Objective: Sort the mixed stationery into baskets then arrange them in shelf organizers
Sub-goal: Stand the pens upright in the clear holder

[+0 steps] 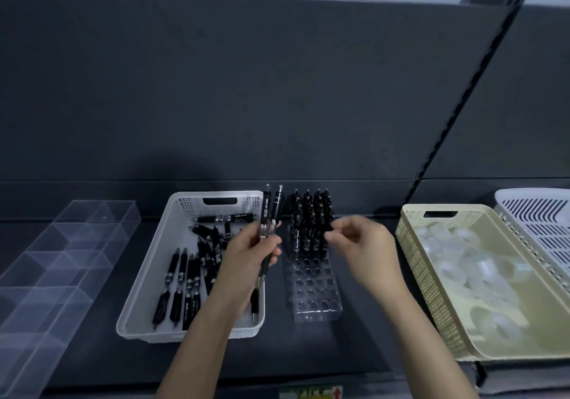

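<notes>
- your left hand (249, 253) grips two black click pens (268, 213) upright, tips down, over the right side of the white perforated plastic basket (149, 269).
- your right hand (361, 244) hangs just right of it, above the clear acrylic pen rack w/ round holes (314, 290). fingers are loosely curled and blurred, so i can't tell if it pinches anything. hands are near each other, not touching.
- sorting looks mostly done, imo: pens are in the white basket, and whitish translucent round items (462, 260) are in the cream perforated basket (413, 260) on the right. can't tell what those items are.
- pen arranging is partway: the rack's back rows hold standing black pens (310, 213), and the front rows show bare holes.
- left to do: the loose black pens (182, 278) lying in the white basket, plus the two you hold.
- the clear compartment organiser (61, 269) at far left shows nothing inside. the round items prob go there, so that part isn't started.
- a pale slotted basket (543, 226) sits at the far right edge, behind the cream one. contents not visible.
- next, prob: feed one held pen into the nearest free hole and don't knock the standing ones.
</notes>
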### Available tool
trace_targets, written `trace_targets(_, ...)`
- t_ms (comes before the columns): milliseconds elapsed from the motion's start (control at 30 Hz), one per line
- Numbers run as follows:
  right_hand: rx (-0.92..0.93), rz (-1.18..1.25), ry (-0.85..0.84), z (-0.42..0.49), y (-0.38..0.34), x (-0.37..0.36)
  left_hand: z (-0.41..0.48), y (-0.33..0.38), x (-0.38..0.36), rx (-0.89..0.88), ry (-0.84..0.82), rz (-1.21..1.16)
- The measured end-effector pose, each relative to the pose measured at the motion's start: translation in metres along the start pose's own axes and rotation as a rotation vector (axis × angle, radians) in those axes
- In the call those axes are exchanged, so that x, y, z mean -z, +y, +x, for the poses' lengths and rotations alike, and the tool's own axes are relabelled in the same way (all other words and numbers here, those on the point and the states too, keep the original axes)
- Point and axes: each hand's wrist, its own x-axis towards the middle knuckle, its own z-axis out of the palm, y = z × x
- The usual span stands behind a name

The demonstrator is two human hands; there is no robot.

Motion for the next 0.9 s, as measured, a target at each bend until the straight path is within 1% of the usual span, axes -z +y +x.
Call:
trace_targets(67,-0.093,0.274,-0.128,-0.002,-0.013,-0.004,-0.002,0.003,-0.003,-0.034,-0.077,0.053)
trace_targets(100,-0.122,0.359,-0.175,-0.002,-0.018,-0.006,-0.004,0.005,-0.005,-0.05,-0.117,0.09)
trace_targets(133,-0.132,0.395,-0.209,-0.003,-0.024,-0.008,-0.005,0.006,-0.007,-0.062,-0.154,0.129)
trace_targets(200,-0.114,0.393,-0.241,-0.003,-0.03,-0.014,-0.006,0.008,-0.008,-0.07,-0.213,0.194)
trace_targets(267,-0.106,0.436,-0.232,-0.005,-0.034,-0.02,-0.007,0.008,-0.005,-0.058,-0.245,0.197)
trace_targets(333,-0.098,0.508,-0.195,-0.007,-0.035,-0.024,-0.008,0.006,-0.002,-0.059,-0.222,0.178)
trace_targets(400,-0.071,0.515,-0.113,-0.007,-0.032,-0.024,-0.006,0.002,0.002,-0.035,-0.088,0.152)
trace_targets(467,-0.034,0.41,-0.023,-0.006,-0.026,-0.021,-0.005,-0.001,0.009,0.021,0.082,0.102)
trace_targets(533,0.006,0.19,0.053,-0.005,-0.02,-0.02,-0.003,-0.003,0.018,0.027,0.177,0.144)
trace_targets(600,0.052,0.027,0.069,-0.006,-0.013,-0.023,-0.002,-0.004,0.024,0.035,0.2,0.179)
trace_targets(700,0.141,-0.122,0.059,-0.008,-0.009,-0.035,-0.001,-0.006,0.025,0.06,0.202,0.123)
trace_targets(767,0.192,-0.172,0.074,-0.008,-0.008,-0.04,0.0,-0.006,0.025,0.069,0.196,0.092)
trace_targets(900,0.242,-0.225,0.097,-0.003,-0.009,-0.042,-0.001,-0.01,0.03,0.058,0.176,0.147)
